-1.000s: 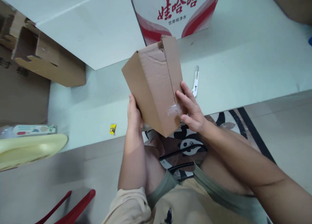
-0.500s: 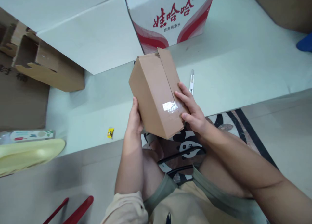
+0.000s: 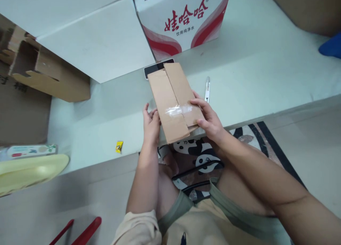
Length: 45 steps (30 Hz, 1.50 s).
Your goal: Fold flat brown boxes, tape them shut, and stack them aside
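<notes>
- Gripping a small cardboard box (image 3: 173,101) from both sides, the left hand (image 3: 151,126) presses its left edge and the right hand (image 3: 209,120) clasps its near right corner.
- Clear tape (image 3: 177,110) crosses the box's seam between the hands.
- Just beyond the right hand lies a white utility knife (image 3: 207,90).
- Beyond the box stands a red-and-white carton (image 3: 183,21); a yellow scrap (image 3: 119,146) lies left of the left hand.

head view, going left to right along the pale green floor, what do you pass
pale yellow tray → small yellow wrapper → left hand → taped cardboard box → right hand → white utility knife → blue object
</notes>
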Available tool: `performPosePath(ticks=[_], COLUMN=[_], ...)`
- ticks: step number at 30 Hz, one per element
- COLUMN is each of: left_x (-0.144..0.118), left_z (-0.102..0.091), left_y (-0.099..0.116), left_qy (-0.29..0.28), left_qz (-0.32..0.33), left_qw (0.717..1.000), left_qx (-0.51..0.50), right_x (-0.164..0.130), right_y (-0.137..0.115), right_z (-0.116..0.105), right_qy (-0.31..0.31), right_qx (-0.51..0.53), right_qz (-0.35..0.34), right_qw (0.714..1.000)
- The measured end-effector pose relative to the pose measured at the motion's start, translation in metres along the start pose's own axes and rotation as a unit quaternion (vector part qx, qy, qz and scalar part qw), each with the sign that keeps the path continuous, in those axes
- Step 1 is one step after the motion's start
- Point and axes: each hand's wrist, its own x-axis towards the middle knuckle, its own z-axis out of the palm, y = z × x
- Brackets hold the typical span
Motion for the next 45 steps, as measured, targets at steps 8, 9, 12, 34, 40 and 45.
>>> performPosePath(ticks=[8, 9, 12, 34, 40, 45], left_x=[-0.018, -0.020, -0.022, -0.022, -0.020, -0.022], left_z=[0.001, 0.001, 0.004, 0.014, 0.014, 0.017], left_y=[0.036, 0.038, 0.038, 0.026, 0.026, 0.026], left_qy=[0.024, 0.009, 0.003, 0.066, 0.066, 0.072], left_qz=[0.373, 0.399, 0.433, 0.482, 0.492, 0.486], left_qw=[0.916, 0.902, 0.886, 0.847, 0.843, 0.844], left_qx=[0.144, 0.162, 0.167, 0.212, 0.206, 0.216], right_x=[0.001, 0.001, 0.002, 0.021, 0.021, 0.012], right_y=[0.006, 0.005, 0.001, -0.006, -0.006, -0.017], right_z=[0.006, 0.006, 0.002, -0.033, -0.030, -0.025], right_qy=[-0.062, -0.080, -0.110, 0.085, 0.168, 0.171], right_qx=[0.016, 0.021, 0.028, -0.411, -0.096, -0.057], right_qz=[-0.009, -0.008, -0.008, 0.271, 0.259, 0.165], right_qw=[0.998, 0.997, 0.993, 0.866, 0.946, 0.970])
